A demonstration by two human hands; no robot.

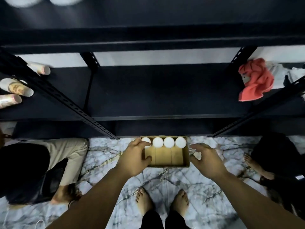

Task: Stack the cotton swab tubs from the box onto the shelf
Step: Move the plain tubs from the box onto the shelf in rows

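**Four white-lidded tubs in the box, both hands reaching down**

We look down at a shallow cardboard box (165, 157) lying on the marble-patterned floor (165, 182), its far end tucked just under the front edge of the black metal shelf (156, 95). Four cotton swab tubs (169, 142) stand upright in a single row against the far wall of the box, touching one another. From above we see only their round lids: plain, bright white, glowing slightly, all alike. The near part of the box is bare brown cardboard with faint fold lines.

Our left hand (134, 158) is over the left wall of the box, fingers curled, the fingertips touching the leftmost tub and partly hiding its lid; the thumb reaches into the box below it. We cannot tell whether it actually grips the tub. Our right hand (205, 160) hovers just outside the right wall of the box, fingers spread and loosely bent, holding nothing.

On the shelf, left of the box, lie several pale cylindrical containers (18, 89) on their sides. On the shelf to the right of the box sits a crumpled red cloth (255, 81). Our bare feet (162, 200) stand on the floor nearer to us than the box.
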